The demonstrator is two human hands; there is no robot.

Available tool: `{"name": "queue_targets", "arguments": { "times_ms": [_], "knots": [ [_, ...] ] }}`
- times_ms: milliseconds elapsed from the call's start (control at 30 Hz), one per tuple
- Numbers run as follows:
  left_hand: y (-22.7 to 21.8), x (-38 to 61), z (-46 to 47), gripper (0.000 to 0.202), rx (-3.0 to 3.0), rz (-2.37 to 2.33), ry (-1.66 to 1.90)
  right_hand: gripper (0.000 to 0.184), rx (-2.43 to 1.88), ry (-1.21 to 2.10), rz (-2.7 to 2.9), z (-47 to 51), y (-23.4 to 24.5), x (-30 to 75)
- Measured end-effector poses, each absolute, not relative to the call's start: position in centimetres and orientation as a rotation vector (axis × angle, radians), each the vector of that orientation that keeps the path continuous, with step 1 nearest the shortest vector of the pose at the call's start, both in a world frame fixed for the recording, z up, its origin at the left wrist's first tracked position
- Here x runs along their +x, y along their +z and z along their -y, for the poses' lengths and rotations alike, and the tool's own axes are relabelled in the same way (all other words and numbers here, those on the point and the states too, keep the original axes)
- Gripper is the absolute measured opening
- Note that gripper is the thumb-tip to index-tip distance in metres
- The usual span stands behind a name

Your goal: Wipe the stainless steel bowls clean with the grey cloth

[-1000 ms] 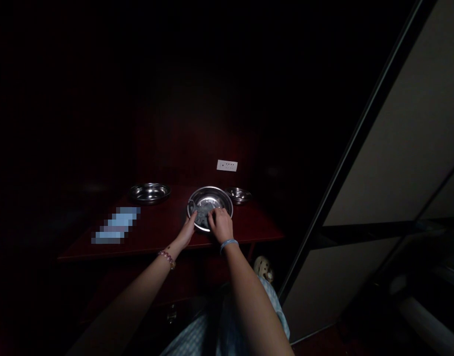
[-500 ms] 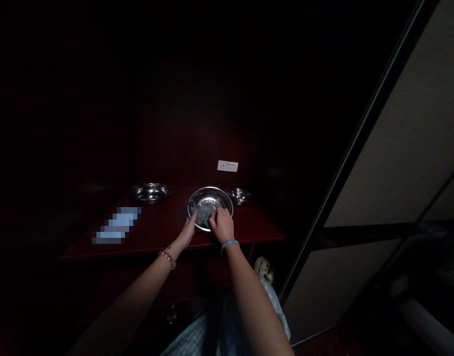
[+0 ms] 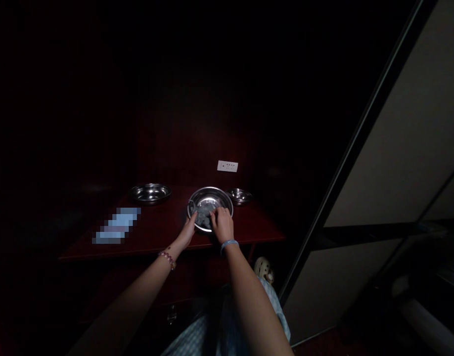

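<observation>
A shiny metal bowl (image 3: 216,194) is on the dark red table in front of me. In it lies a crumpled grey cloth (image 3: 204,214). My left hand (image 3: 188,230) grips the near left of the bowl, its thumb over the rim by the cloth; the other fingers are mostly hidden behind the bowl's side. Over the near right rim reaches my right hand (image 3: 222,223), closed with its fingertips on the right part of the cloth. The fingertips themselves are small and dim in this light.
A wider metal dish (image 3: 151,194) stands back left on the table (image 3: 160,232). Small metal bowls (image 3: 239,196) are stacked just right of the big bowl. A blurred bluish patch (image 3: 117,225) lies front left. The wall behind has a white socket (image 3: 227,166).
The grey cloth has shifted and bunched up slightly under my right fingers. Both hands and the bowl have stayed almost in place.
</observation>
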State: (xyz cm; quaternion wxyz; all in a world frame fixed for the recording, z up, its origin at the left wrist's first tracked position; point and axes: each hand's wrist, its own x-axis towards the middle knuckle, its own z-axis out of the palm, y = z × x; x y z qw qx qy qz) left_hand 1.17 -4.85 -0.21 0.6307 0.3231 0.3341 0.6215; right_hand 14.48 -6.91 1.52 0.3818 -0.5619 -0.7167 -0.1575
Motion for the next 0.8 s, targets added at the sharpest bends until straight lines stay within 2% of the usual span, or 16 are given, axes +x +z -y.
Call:
{"name": "queue_targets", "arguments": {
  "times_ms": [800],
  "knots": [
    [-0.38,1.09,4.84,0.055,0.770,-0.762,1.416,0.015,-1.437,-0.420,1.868,7.10,1.73,14.39]
  ]
}}
